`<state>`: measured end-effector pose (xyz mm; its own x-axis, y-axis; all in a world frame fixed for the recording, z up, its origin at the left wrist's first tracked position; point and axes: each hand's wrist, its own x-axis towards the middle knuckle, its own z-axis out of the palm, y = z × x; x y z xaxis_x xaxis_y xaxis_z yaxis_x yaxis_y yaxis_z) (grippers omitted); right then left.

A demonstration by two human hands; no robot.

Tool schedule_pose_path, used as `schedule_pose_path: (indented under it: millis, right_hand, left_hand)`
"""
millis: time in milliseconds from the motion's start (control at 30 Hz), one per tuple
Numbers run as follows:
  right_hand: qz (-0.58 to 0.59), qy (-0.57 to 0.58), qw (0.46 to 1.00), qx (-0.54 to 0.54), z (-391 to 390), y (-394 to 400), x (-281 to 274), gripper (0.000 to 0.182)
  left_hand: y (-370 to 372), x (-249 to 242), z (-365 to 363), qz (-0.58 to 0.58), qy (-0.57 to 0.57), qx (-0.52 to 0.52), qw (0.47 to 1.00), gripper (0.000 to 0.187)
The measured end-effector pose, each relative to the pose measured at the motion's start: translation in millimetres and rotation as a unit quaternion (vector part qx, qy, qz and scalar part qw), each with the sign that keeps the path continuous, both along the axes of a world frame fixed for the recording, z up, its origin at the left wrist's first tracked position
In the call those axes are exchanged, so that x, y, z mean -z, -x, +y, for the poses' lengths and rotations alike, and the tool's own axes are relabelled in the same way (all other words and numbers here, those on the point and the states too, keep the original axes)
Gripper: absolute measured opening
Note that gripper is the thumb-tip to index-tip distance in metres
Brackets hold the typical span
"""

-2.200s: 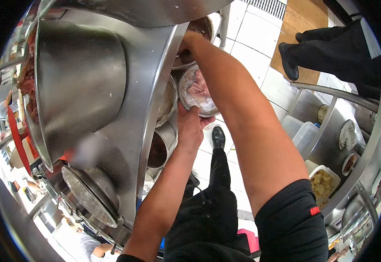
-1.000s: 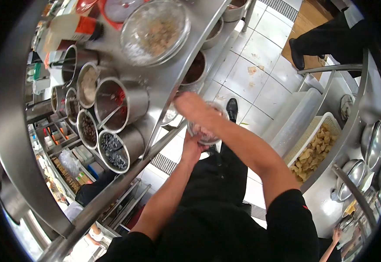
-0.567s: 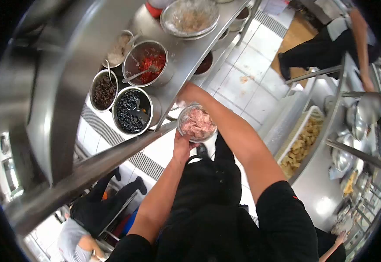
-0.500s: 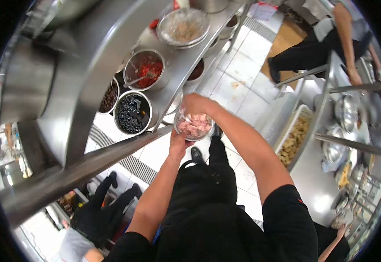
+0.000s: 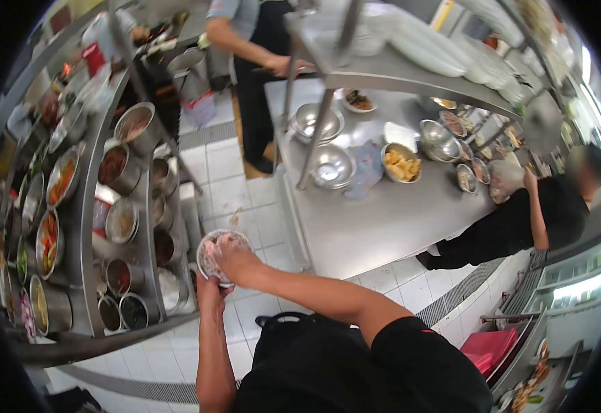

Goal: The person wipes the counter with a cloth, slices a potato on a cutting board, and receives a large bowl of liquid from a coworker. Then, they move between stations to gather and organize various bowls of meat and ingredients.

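Note:
My left hand grips the lower side of a round bowl that holds pink raw meat. My right hand is in the bowl on the meat, its fingers bent and whitish with coating; the fingertips are partly hidden in the meat. Left of the bowl stands a steel shelf with metal pots, among them a pot of red sauce and a pot of dark pieces in liquid.
A steel table at the right bears metal bowls and a bowl of yellow pieces. One co-worker stands behind it, another at its right end. A steel shelf post rises from the table.
The view has swung to the right, so the steel table now fills the middle. The bowl and both hands appear farther left. My right hand has moved from the bowl's rim onto the meat.

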<state>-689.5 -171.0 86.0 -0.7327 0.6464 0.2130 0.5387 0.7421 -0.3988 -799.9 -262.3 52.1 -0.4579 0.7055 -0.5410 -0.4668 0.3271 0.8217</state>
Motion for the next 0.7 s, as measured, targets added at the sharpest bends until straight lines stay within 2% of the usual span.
schedule_pose_path:
  millis: [67, 133, 200, 267, 333, 367, 400, 433, 467, 533, 600, 667, 700]
  right_hand:
    - [-0.041, 0.216, 0.976, 0.002, -1, -62, -53, 0.037]
    - [-0.032, 0.084, 0.995, -0.042, 12, -119, -37, 0.036]
    - [0.026, 0.076, 0.997, 0.021, 26, -178, -41, 0.033]
    - [0.098, 0.13, 0.982, 0.091, 40, -240, -24, 0.034]
    - [0.135, 0.145, 0.968, 0.158, 41, -307, -20, 0.038]
    - [0.155, 0.164, 0.956, 0.19, 40, -342, -17, 0.037]
    - [0.175, 0.186, 0.941, 0.221, 35, -377, -14, 0.036]
    - [0.222, 0.202, 0.92, 0.253, 30, -412, -9, 0.036]
    - [0.265, 0.222, 0.895, 0.282, 22, -447, -3, 0.036]
    - [0.285, 0.23, 0.86, 0.356, 4, -517, 36, 0.035]
    - [0.345, 0.194, 0.808, 0.436, -16, -577, 95, 0.035]
    - [0.335, 0.253, 0.755, 0.503, -44, -625, 108, 0.034]
    - [0.349, 0.261, 0.73, 0.527, -60, -648, 133, 0.032]
  left_hand:
    - [-35, -12, 7, 0.015, -0.002, 0.073, 0.997, 0.053]
    - [-75, -2, 23, -0.002, -0.029, 0.134, 0.991, 0.052]
    - [-125, -11, 40, -0.019, 0.004, 0.187, 0.982, 0.054]
    - [-161, 10, 59, -0.011, 0.019, 0.228, 0.973, 0.055]
    - [-190, 35, 85, 0.013, 0.052, 0.317, 0.947, 0.056]
    - [-206, 30, 92, 0.068, 0.02, 0.303, 0.95, 0.042]
    - [-217, 26, 101, 0.075, 0.021, 0.304, 0.95, 0.042]
    - [-225, 23, 111, 0.317, -0.029, 0.218, 0.923, 0.039]
    - [-232, 21, 120, 0.536, -0.073, 0.117, 0.833, 0.036]
    - [-236, 3, 143, 0.547, -0.144, 0.051, 0.823, 0.033]
    - [-263, -62, 158, 0.459, -0.131, 0.061, 0.877, 0.028]
    - [-279, -89, 180, 0.411, -0.131, 0.09, 0.898, 0.026]
    - [-288, -95, 194, 0.404, -0.164, 0.096, 0.895, 0.025]
